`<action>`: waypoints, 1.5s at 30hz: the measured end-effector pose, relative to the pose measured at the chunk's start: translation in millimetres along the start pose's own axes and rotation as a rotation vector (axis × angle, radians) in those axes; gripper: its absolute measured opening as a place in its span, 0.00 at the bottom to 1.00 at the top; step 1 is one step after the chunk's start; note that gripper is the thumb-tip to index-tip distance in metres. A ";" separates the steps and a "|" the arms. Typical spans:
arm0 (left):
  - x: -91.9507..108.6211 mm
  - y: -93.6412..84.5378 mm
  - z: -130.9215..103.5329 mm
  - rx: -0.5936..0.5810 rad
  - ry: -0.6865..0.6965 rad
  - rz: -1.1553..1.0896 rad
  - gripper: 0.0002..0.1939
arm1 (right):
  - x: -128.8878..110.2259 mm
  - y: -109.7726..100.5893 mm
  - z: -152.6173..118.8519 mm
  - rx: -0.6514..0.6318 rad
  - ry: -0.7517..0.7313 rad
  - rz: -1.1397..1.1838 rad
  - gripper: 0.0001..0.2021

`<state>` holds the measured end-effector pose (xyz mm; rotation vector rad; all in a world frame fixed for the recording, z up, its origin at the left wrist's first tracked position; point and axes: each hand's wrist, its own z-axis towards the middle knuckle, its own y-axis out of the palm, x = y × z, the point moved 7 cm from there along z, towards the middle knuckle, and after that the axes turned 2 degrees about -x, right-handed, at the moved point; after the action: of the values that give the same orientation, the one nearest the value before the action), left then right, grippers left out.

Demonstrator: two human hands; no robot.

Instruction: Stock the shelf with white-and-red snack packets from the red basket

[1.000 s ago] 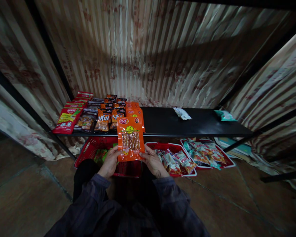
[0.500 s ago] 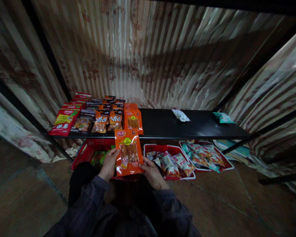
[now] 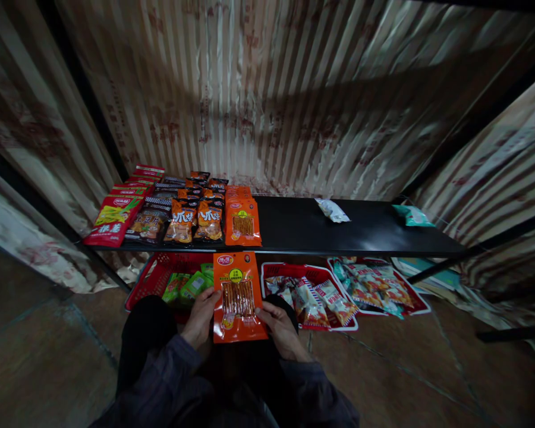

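Observation:
An orange snack packet [image 3: 238, 300] with a clear window showing brown sticks is held upright in front of my knees. My left hand [image 3: 200, 318] pinches its left edge, and my right hand [image 3: 282, 324] grips the right edge. Just beyond it, matching orange packets [image 3: 243, 223] lie in a column on the black shelf [image 3: 289, 226]. To their left are orange-and-black snack bags [image 3: 209, 221], dark snack bags [image 3: 146, 224] and red packets [image 3: 115, 220], all in rows running back.
Under the shelf stand a red basket with green packets [image 3: 195, 284], a middle red basket [image 3: 266, 268] of striped snack bags and a right red basket [image 3: 421, 306]. A white packet [image 3: 332, 210] and a teal packet [image 3: 412, 216] lie farther right on the shelf.
Both hands have lowered the orange packet toward me, away from the shelf's front edge. More of the shelf column and green packets shows now.

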<state>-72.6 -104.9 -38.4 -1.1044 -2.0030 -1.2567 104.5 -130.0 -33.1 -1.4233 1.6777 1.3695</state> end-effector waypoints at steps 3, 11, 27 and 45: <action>1.3 5.8 1.9 -0.021 -0.001 0.023 0.21 | -2.7 -3.7 1.0 0.001 0.011 -0.001 0.19; 21.2 32.7 19.5 -0.084 0.029 -0.013 0.21 | -22.2 -7.2 20.8 0.022 -0.036 0.036 0.17; 83.7 87.6 80.4 -0.056 0.279 0.200 0.28 | -110.4 -24.3 99.5 0.122 -0.156 0.020 0.14; 88.6 110.1 130.9 0.144 0.596 1.090 0.25 | -131.6 -31.3 169.5 0.117 -0.211 -0.239 0.17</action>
<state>-27.3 71.0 25.5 -1.2588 -0.7850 -0.6867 138.6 78.8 14.6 -1.3156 1.3811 1.2216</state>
